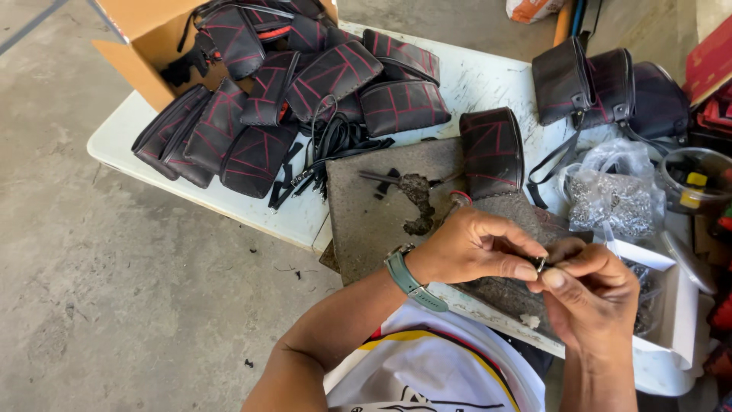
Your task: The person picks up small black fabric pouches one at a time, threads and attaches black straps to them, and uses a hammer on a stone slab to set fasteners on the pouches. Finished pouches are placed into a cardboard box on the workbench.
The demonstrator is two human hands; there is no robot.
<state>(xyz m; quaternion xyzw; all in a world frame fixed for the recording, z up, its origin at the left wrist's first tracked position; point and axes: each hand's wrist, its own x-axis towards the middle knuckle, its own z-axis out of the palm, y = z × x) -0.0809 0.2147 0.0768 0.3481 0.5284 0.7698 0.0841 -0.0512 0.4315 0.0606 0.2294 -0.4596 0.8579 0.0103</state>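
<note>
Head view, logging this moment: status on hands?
Left hand, right hand: fingers pinch small metal piece together. Over grey board. Nothing in the way.

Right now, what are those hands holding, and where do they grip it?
A small metal piece, pinched between the fingertips of the left hand and right hand. Which part is gripped cannot be told.

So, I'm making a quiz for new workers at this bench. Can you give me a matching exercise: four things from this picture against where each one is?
Things:
1. small metal piece
2. cardboard box
3. clear bag of metal hardware
4. watch

Places:
A. far left corner of the white table, pouches spilling from it
B. on the left hand's wrist
C. pinched between the fingertips of the left hand and right hand
D. on the table's right side, beyond the white box

Pairs: 1-C, 2-A, 3-D, 4-B
</note>
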